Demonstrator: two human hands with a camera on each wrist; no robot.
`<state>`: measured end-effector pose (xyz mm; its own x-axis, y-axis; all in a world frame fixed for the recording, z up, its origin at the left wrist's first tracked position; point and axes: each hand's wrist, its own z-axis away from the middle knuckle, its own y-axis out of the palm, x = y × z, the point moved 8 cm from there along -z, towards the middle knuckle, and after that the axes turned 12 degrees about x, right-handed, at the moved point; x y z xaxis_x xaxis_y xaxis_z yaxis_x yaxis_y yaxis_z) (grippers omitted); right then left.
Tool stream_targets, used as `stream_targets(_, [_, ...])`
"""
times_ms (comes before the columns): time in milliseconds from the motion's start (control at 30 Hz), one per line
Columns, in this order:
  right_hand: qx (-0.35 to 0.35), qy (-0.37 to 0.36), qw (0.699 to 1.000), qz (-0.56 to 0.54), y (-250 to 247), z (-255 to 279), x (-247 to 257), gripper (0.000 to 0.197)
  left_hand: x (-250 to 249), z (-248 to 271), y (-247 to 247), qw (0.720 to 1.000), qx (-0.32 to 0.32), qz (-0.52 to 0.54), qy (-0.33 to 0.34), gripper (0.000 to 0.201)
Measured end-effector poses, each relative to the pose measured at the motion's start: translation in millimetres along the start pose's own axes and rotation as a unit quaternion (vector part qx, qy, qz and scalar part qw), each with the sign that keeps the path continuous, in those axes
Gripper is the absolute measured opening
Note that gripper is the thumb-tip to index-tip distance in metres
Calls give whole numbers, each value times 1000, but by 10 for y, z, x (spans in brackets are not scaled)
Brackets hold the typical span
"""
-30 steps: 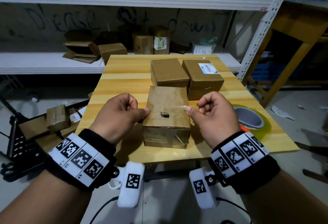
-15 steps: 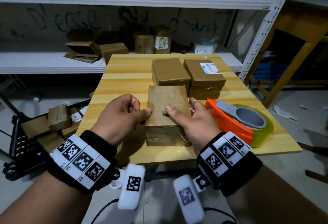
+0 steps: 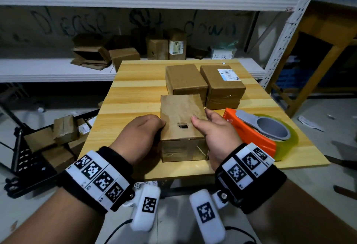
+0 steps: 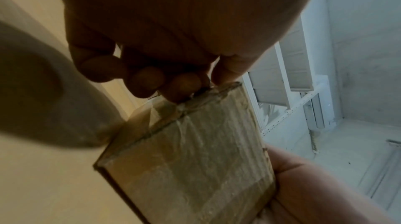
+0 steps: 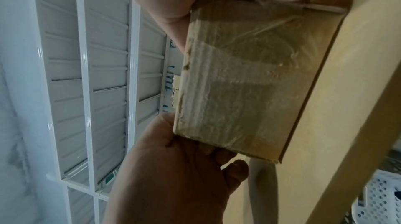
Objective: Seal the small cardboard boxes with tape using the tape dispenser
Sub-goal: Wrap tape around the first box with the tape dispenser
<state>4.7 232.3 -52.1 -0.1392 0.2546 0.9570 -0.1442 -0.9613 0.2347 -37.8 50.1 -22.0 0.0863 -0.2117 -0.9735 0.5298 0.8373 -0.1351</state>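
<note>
A small cardboard box (image 3: 181,112) with a small hole in its top stands near the table's front edge, with shiny clear tape on its near face (image 4: 195,159). My left hand (image 3: 161,126) grips its left side, fingers (image 4: 143,80) curled against the upper edge and the thumb at the top. My right hand (image 3: 201,117) holds its right side, thumb on the top face and fingers down the far side. Both hands appear in the right wrist view around the taped box (image 5: 249,81). The orange tape dispenser (image 3: 249,133), with a yellowish roll, lies just right of my right hand.
Two more closed boxes (image 3: 185,79) (image 3: 222,85) stand side by side behind the held one on the wooden table (image 3: 131,98). White metal shelves (image 3: 48,69) with more cartons run behind it. A black cart (image 3: 34,158) with flattened boxes stands on the floor at the left.
Both hands held a strip of clear tape stretched over the box a second ago. The right hand has since come down onto the box's top and side, and the left has closed against its left side.
</note>
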Motion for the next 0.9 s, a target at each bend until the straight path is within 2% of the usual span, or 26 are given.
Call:
stream_targets(67, [-6,2,1000,5,-24,21,25,12,15,16,51,999,9,43,-8,34])
stream_targets(100, [-22,-4,1000,13,-31,36,49,6,21,27,82,998,18,62,-7,41])
stream_targets(133, [-33,-8,999,23,-33,49,75,12,36,23,109,998,26,62,-5,50])
stream_targets(200, [-48,-27,998,37,-24,32,94,48,20,38,125,999,26,40,1,62])
stream_targets(267, [-58,-30,997,40,-51,-3,76,57,2,58,123,999,11,43,1,60])
stream_targets(300, [-60,-26,997,43,-72,-11,61,52,9,57,128,999,7,44,2,62])
stream_targets(367, [-68,-23,996,46,-154,-44,16,22,27,48,138,999,13,47,1,64])
stream_targets(400, [-62,-20,997,37,-173,-55,-12,15,33,52,142,998,17,55,-3,62])
stream_targets(467, [-48,-17,999,10,-183,-56,-58,18,47,47,150,997,30,64,-13,61])
stream_targets(600, [-39,-15,999,-12,-179,-46,-121,42,29,74,169,998,29,62,-7,63])
stream_targets(667, [-46,-24,999,15,-192,-36,-120,38,12,87,121,1000,2,24,7,61])
stream_targets(800, [-59,-30,997,49,-256,39,-47,26,-105,130,-5,989,-71,-125,34,60])
stream_targets(867, [-82,-40,992,83,-299,94,54,27,-131,145,-89,985,-116,-119,46,50])
stream_targets(900, [-97,-46,990,91,-310,116,92,34,-123,134,-125,988,-131,-70,50,45])
